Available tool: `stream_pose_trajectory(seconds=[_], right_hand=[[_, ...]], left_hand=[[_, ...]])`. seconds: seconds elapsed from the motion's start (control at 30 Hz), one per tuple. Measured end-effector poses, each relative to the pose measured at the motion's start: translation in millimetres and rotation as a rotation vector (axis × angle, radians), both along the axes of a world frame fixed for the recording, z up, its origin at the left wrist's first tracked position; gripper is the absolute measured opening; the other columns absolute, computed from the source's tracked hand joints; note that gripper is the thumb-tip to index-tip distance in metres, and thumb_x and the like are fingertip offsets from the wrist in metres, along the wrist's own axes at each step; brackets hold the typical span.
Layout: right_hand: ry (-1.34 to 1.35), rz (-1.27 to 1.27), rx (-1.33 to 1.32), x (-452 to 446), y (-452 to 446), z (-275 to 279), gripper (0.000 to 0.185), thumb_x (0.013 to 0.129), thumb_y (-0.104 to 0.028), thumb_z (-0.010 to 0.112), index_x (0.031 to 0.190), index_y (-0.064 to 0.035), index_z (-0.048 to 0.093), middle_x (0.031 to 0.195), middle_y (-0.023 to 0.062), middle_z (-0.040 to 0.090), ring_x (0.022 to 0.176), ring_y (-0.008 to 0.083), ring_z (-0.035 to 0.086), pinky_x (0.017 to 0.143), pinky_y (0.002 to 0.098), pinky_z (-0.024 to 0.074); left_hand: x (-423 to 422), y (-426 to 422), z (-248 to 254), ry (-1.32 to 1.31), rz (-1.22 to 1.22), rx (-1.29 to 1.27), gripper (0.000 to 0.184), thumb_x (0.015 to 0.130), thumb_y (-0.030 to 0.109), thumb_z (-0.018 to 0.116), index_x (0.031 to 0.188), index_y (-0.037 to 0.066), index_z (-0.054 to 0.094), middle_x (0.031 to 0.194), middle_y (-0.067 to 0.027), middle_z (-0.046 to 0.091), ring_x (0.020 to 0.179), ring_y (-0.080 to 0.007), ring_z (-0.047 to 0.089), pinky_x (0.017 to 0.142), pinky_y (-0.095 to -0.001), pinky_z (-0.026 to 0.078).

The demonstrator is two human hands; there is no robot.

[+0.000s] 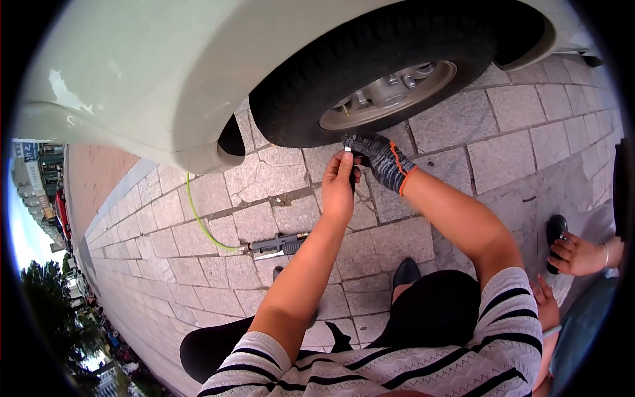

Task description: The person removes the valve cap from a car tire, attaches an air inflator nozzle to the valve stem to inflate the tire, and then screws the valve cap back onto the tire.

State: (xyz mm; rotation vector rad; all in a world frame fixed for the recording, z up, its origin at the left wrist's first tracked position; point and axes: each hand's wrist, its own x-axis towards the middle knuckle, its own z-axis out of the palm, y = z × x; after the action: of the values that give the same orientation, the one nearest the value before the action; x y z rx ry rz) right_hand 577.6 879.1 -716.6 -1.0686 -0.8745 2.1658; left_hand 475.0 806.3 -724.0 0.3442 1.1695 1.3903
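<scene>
My left hand (pixel 340 182) is bare and closed in a pinch below the tire. Between its thumb and fingers is a small piece with a bright silver-white end (pixel 348 150); some dark material shows beside it. My right hand (pixel 383 161) wears a grey knit glove with an orange cuff. Its fingers are curled right against the left fingertips, near the lower edge of the black tire (pixel 286 122), and what they hold is hidden. Above both hands is the wheel rim (pixel 390 109) with its lug nuts.
A tire inflator gun (pixel 274 246) with a green hose (pixel 198 215) lies on the stone paving (pixel 456 119), partly behind my left forearm. The pale car body (pixel 145 86) curves overhead. At the right, another person's hand (pixel 579 255) holds a dark object.
</scene>
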Motion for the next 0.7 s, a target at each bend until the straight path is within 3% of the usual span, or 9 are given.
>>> stream_pose_trajectory(seconds=[0.03,0.07,0.13,0.27,0.33,0.37,0.7], right_hand=[[-0.068,-0.113,0.005,1,7,1,0.023,0.085,-0.028,0.056,0.096,-0.0081,0.061,0.087,0.0013,0.061,0.083,0.0122,0.056,0.076,0.0271,0.0454],[-0.089,-0.247,0.082,0,14,1,0.022,0.085,-0.026,0.056,0.097,-0.0080,0.061,0.088,0.0014,0.061,0.081,0.0107,0.056,0.073,0.0254,0.0453],[-0.033,-0.279,0.028,1,34,-4,0.021,0.085,-0.025,0.055,0.095,-0.0072,0.061,0.087,0.0004,0.061,0.079,0.0107,0.056,0.071,0.0237,0.0451],[-0.111,-0.225,-0.060,-5,50,-9,0.021,0.083,-0.025,0.056,0.086,-0.0050,0.062,0.077,0.0010,0.059,0.067,0.0112,0.051,0.063,0.0240,0.0414],[-0.284,-0.019,0.136,-6,49,3,0.022,0.085,-0.028,0.055,0.085,-0.0068,0.060,0.078,-0.0001,0.059,0.069,0.0103,0.052,0.062,0.0230,0.0411],[-0.310,-0.092,-0.069,-9,50,9,0.027,0.083,-0.034,0.058,0.082,-0.0076,0.061,0.073,-0.0002,0.057,0.066,0.0100,0.048,0.059,0.0235,0.0388],[-0.330,-0.106,-0.080,-12,51,21,0.035,0.079,-0.041,0.061,0.080,-0.0061,0.061,0.072,0.0007,0.057,0.067,0.0107,0.047,0.062,0.0237,0.0379]], left_hand=[[0,4,1,0.006,0.014,-0.005,0.021,0.088,0.027,0.055,0.092,0.006,0.057,0.082,-0.0028,0.058,0.065,-0.0095,0.047,0.059,-0.0229,0.038],[0,8,1,0.007,0.019,-0.008,0.021,0.088,0.027,0.055,0.092,0.006,0.057,0.082,-0.0028,0.058,0.065,-0.0095,0.047,0.059,-0.0229,0.038],[1,18,-1,0.032,0.038,-0.027,0.020,0.087,0.025,0.057,0.094,0.007,0.057,0.082,-0.0024,0.058,0.065,-0.0086,0.047,0.059,-0.0219,0.039],[5,34,-9,0.053,0.048,0.001,0.022,0.085,0.024,0.060,0.096,0.006,0.058,0.079,0.0009,0.056,0.062,-0.0058,0.044,0.057,-0.0200,0.037],[8,37,-7,0.053,0.072,0.000,0.022,0.085,0.023,0.060,0.097,0.005,0.058,0.078,0.0012,0.056,0.062,-0.0059,0.044,0.057,-0.0198,0.037],[8,39,-6,0.068,0.078,0.019,0.022,0.085,0.023,0.060,0.098,0.005,0.058,0.078,0.0015,0.056,0.062,-0.0058,0.044,0.057,-0.0196,0.037],[21,42,-7,0.092,0.165,0.049,0.021,0.086,0.023,0.059,0.097,0.005,0.057,0.075,0.0019,0.054,0.060,-0.0051,0.044,0.053,-0.0194,0.036]])
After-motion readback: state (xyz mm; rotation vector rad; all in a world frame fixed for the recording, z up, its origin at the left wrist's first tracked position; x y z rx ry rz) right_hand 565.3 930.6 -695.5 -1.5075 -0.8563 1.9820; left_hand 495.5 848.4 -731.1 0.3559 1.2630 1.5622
